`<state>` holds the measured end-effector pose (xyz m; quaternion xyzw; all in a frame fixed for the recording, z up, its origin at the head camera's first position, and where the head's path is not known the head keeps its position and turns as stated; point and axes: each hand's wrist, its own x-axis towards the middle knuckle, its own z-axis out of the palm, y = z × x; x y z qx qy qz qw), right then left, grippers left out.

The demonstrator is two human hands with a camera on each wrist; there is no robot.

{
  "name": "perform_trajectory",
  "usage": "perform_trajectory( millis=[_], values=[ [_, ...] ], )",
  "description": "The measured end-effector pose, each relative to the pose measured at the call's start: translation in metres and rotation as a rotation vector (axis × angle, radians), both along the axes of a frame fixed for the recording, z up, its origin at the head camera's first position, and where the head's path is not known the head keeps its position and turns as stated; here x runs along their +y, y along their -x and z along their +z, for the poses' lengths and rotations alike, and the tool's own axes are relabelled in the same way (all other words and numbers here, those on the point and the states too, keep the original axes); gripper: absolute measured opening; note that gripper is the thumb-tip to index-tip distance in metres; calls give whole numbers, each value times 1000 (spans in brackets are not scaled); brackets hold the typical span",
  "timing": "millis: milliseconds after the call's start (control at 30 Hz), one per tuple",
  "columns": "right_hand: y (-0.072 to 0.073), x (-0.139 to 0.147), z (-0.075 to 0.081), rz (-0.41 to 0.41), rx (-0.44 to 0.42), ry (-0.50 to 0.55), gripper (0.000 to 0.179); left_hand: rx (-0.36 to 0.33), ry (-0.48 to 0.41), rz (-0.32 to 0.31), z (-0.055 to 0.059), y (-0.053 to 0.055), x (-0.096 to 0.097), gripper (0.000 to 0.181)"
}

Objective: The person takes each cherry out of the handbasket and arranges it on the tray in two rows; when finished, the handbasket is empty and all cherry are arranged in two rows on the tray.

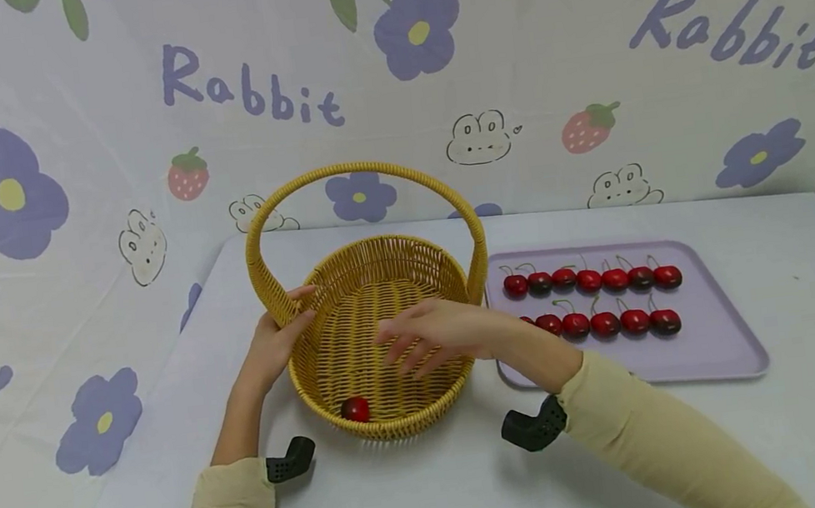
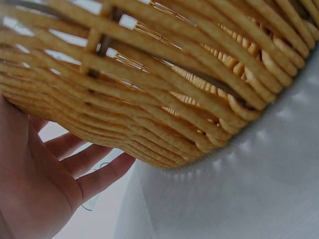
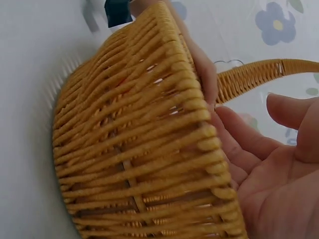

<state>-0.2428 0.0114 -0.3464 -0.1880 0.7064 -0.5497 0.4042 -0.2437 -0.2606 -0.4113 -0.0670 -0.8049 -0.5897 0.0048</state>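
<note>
A yellow woven basket (image 1: 390, 430) with a tall arched handle stands on the table. My left hand (image 1: 272, 346) holds its left rim by the foot of the handle, thumb over the inner side. From the left wrist view, the fingers of that hand (image 2: 47, 184) lie spread along the outside of the weave. Over the basket's right half hovers my right hand (image 1: 442, 332), fingers loosely extended and holding nothing; the right wrist view shows its palm (image 3: 279, 184) just past the rim. One dark red cherry (image 1: 355, 409) lies inside the basket, near the front left wall.
Right of the basket lies a lilac tray (image 1: 720, 344) bearing two rows of red cherries (image 1: 588, 280) with stems. My right forearm crosses the tray's left front corner and partly hides it. A patterned cloth (image 1: 390, 105) hangs behind the white table (image 1: 420, 496).
</note>
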Motion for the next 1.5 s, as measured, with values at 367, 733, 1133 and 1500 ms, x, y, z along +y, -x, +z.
perform_trajectory(
  millis=[367, 733, 1133, 1500],
  values=[
    [-5, -27, -16, 26, 59, -152, 42, -2, 5, 1, -1, 1, 1, 40],
    [-12, -46, -20, 45, 58, -215, 41, -15, 7, 10, 1, -2, 0, 41],
    [-17, -58, -22, 161, 52, -257, 23, -1, -7, -4, 0, -1, -1, 42],
    [-13, -57, -25, 280, 96, -216, 22, -7, -5, 3, 2, 0, 0, 41]
  ],
)
